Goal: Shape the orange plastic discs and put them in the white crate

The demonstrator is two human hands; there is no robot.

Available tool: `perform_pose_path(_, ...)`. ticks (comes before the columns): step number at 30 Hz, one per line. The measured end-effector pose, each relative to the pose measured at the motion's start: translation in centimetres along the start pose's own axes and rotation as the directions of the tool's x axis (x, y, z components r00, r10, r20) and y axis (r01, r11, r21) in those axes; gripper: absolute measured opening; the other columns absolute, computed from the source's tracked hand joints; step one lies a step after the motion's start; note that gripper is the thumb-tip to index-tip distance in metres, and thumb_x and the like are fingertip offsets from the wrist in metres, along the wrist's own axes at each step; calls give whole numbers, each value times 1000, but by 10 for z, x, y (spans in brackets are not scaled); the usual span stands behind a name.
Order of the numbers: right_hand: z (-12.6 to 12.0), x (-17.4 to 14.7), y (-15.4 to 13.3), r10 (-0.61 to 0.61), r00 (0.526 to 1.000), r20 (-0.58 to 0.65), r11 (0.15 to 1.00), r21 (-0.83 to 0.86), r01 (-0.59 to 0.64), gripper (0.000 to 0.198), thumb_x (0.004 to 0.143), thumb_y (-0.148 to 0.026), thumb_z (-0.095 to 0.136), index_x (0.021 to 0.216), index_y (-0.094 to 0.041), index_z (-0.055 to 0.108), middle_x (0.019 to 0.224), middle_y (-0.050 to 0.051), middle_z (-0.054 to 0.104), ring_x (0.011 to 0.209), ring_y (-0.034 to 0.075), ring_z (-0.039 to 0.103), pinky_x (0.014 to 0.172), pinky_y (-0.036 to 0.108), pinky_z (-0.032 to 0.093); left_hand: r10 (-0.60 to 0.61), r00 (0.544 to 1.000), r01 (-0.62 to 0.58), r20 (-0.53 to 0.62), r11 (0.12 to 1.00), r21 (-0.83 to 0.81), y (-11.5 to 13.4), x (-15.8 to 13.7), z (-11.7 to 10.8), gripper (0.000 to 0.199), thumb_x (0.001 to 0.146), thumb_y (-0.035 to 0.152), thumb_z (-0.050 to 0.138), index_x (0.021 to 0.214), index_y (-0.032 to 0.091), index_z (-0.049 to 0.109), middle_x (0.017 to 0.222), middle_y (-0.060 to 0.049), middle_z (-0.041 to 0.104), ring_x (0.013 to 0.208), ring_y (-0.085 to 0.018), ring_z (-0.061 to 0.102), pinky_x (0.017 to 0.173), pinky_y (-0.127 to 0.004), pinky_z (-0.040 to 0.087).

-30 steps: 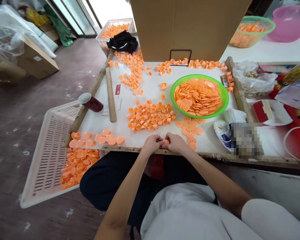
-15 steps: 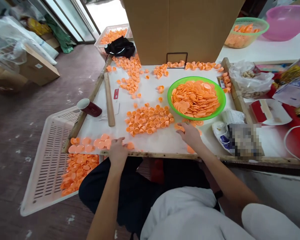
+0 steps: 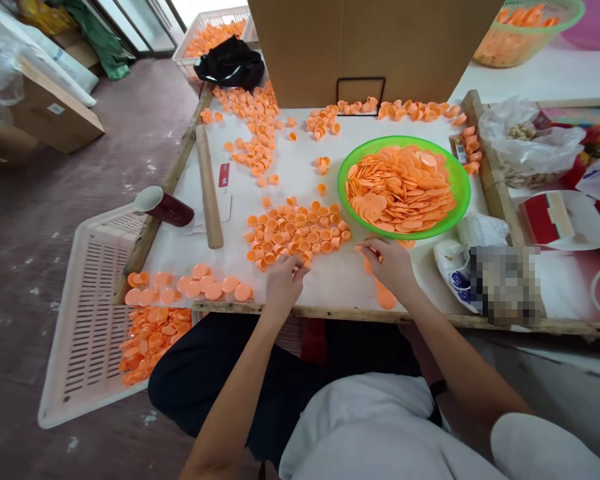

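My left hand (image 3: 284, 285) is at the front edge of a cluster of small orange plastic cups (image 3: 300, 230), thumb and fingertips pinched on one cup. My right hand (image 3: 394, 268) is just below the green bowl (image 3: 467, 193), its thumb and forefinger closed on a thin orange disc seen mostly edge-on. Flat orange discs (image 3: 403, 180) fill the bowl. Loose orange discs (image 3: 385, 297) lie beside and beneath my right hand. At the table's front left is a row of round orange pieces (image 3: 213, 290).
A wooden stick (image 3: 209, 190) and a tipped dark red mug (image 3: 170, 207) are on the left. Below stands a white crate (image 3: 87, 320) of orange pieces. A cardboard box (image 3: 370, 53) rises behind. Wooden edging (image 3: 330, 312) borders the table; a plastic bag (image 3: 525, 143) is right.
My left hand has moved right from the row of round pieces to the cup cluster and pinched a cup. My right hand has closed on a disc. The view has shifted slightly.
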State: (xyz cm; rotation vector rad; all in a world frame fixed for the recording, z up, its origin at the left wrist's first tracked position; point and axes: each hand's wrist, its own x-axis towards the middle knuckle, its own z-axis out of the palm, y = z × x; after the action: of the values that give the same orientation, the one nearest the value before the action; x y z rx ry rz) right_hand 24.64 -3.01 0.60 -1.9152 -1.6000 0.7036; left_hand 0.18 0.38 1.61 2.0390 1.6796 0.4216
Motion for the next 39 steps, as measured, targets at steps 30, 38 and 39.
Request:
perform_pose_path(30, 40, -26, -37, 145, 886, 441, 954, 176, -244, 18, 84, -37, 60, 77, -20, 55, 62, 0, 66, 57, 14, 61, 57, 24, 44, -213, 859, 461, 466, 717, -523, 10, -25, 29, 20, 77, 28, 71, 79, 14, 57, 63, -2, 64, 54, -12, 63, 52, -21, 51)
perform_pose_path(38, 48, 7, -34, 197, 732, 653, 902, 172, -396, 23, 75, -30, 72, 73, -19, 52, 63, 4, 69, 53, 17, 65, 48, 25, 48, -203, 736, 543, 646, 746, -385, 16, 6, 13, 19, 71, 15, 74, 71, 13, 56, 56, -2, 63, 54, -15, 65, 52, -23, 52)
perform_pose_path(39, 47, 7, -35, 201, 732, 651, 900, 173, -401, 23, 75, -30, 72, 73, -20, 52, 63, 4, 69, 53, 17, 65, 49, 25, 49, -202, 728, 547, 655, 748, -376, 17, 9, 12, 19, 70, 15, 75, 70, 13, 56, 55, -2, 63, 54, -15, 65, 53, -24, 53)
